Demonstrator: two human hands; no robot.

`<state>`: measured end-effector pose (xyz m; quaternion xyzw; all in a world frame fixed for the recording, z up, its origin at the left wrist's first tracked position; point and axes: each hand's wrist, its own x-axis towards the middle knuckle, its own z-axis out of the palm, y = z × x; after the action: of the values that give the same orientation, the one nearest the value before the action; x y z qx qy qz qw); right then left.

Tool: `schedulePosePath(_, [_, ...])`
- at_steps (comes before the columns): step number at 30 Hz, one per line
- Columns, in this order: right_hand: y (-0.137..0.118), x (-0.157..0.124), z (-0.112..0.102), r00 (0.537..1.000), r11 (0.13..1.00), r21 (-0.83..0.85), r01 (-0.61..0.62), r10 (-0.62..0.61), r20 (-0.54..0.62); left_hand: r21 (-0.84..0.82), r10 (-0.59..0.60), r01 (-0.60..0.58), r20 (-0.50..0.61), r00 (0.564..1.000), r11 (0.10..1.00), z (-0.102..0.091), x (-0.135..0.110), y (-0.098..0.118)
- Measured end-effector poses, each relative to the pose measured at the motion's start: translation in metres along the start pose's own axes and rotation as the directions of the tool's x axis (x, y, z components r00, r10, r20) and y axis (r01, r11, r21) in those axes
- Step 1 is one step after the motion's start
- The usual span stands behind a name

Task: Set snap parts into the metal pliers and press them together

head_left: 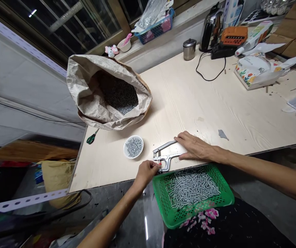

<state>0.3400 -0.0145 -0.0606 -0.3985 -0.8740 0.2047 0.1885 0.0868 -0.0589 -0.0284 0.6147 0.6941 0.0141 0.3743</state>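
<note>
My right hand (194, 146) lies over the handles of a metal hand press tool (165, 155) at the front edge of the pale wooden table (215, 103), fingers wrapped on the handles. My left hand (146, 171) pinches something small at the tool's jaw; what it holds is too small to name. A green plastic basket (174, 217) full of small metal pieces sits on my lap just below the table edge. A small white bowl (134, 146) of the same metal pieces stands left of the tool.
A large open paper sack (86, 93) of dark small parts stands at the table's left rear. Green-handled scissors (92, 137) lie beside it. A kettle (211, 27), steel cup (189, 49), black cord (210, 74), tissue box (254, 70) and blue basket (157, 29) line the back.
</note>
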Motion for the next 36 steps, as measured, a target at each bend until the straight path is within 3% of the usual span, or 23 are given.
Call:
schedulePosePath(2, [-0.005,0.000,-0.001,1.000,1.000,-0.007,-0.009,0.009,0.020,0.224,0.197,-0.158,-0.165,0.966,0.962,0.005,-0.006,0.012])
schedulePosePath(4, [-0.009,0.000,-0.003,0.999,1.000,-0.017,-0.015,0.016,0.029,0.388,0.438,-0.332,-0.225,0.870,0.860,0.012,-0.004,0.026])
schedulePosePath(7, [-0.012,-0.001,-0.006,0.999,0.999,-0.024,-0.026,0.027,0.044,0.496,0.668,-0.546,-0.098,0.738,0.676,0.019,0.016,0.044])
schedulePosePath(10, [-0.012,-0.004,-0.008,0.998,1.000,-0.015,-0.023,0.024,0.056,0.494,0.717,-0.657,0.091,0.691,0.570,0.019,0.039,0.054])
schedulePosePath(13, [-0.012,-0.006,-0.007,0.999,0.997,-0.073,-0.040,0.042,0.029,0.495,0.693,-0.658,0.146,0.706,0.567,0.018,0.048,0.056])
schedulePosePath(18, [-0.008,0.006,0.003,0.998,0.980,-0.195,-0.039,0.048,0.043,0.512,0.670,-0.604,0.070,0.739,0.611,0.024,0.043,0.055])
schedulePosePath(24, [0.001,0.014,0.007,0.997,0.990,-0.141,0.004,0.007,0.075,0.503,0.672,-0.576,-0.014,0.741,0.645,0.035,0.047,0.051])
schedulePosePath(27, [0.004,0.009,-0.003,0.997,0.991,-0.119,0.055,-0.049,0.051,0.447,0.684,-0.574,-0.129,0.718,0.686,0.027,0.038,0.045])
schedulePosePath(29, [0.004,0.004,-0.011,0.996,0.992,-0.092,0.085,-0.083,0.018,0.372,0.645,-0.540,-0.275,0.713,0.755,0.015,0.025,0.037])
schedulePosePath(31, [0.002,-0.001,-0.017,0.997,0.996,-0.058,0.070,-0.071,-0.024,0.287,0.522,-0.437,-0.422,0.741,0.852,0.001,0.011,0.026])
schedulePosePath(33, [-0.002,-0.006,-0.017,0.998,0.999,-0.023,0.044,-0.046,-0.051,0.218,0.362,-0.291,-0.478,0.800,0.932,-0.010,-0.001,0.013])
schedulePosePath(36, [-0.010,-0.010,-0.003,0.998,0.999,-0.018,0.044,-0.045,-0.041,0.151,0.137,-0.088,-0.361,0.923,0.985,-0.014,-0.009,-0.001])
